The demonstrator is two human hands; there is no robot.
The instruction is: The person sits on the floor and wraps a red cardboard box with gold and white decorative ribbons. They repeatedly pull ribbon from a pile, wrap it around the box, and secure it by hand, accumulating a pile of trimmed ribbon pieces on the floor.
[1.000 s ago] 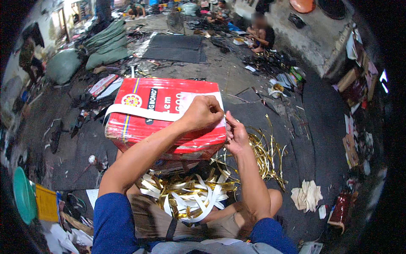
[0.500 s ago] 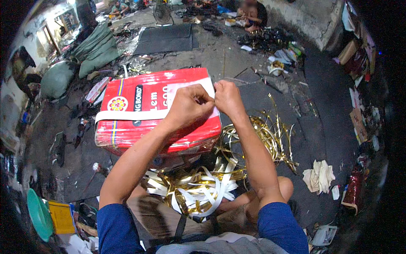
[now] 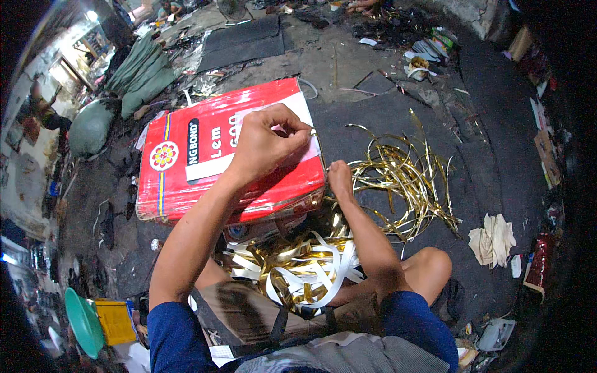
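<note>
A red cardboard box [image 3: 180,127] wrapped in clear film lies in front of me. My left hand [image 3: 268,140] rests over its right half, thumb and fingertips pinched near the right edge. What is in the pinch is too small to name. A flat white strip [image 3: 208,170] lies across the box top and passes under my left forearm. Just off the box's right side, my right hand [image 3: 340,180] is closed and lower than the left. Its fingers' contents are hidden. Below the box, white and gold ribbon strips [image 3: 311,273] pile up by my lap.
A tangle of thin gold strips [image 3: 410,186] spreads on the dark mat to the right. Farther right lies a crumpled cream cloth [image 3: 492,241]. A green basin [image 3: 84,323] and a yellow container [image 3: 115,321] stand at lower left. Other people sit in the background.
My right hand has drawn away from my left, down past the box's right edge. The white strip's left end has slid rightward across the box top. My left hand stays pinched over the box.
</note>
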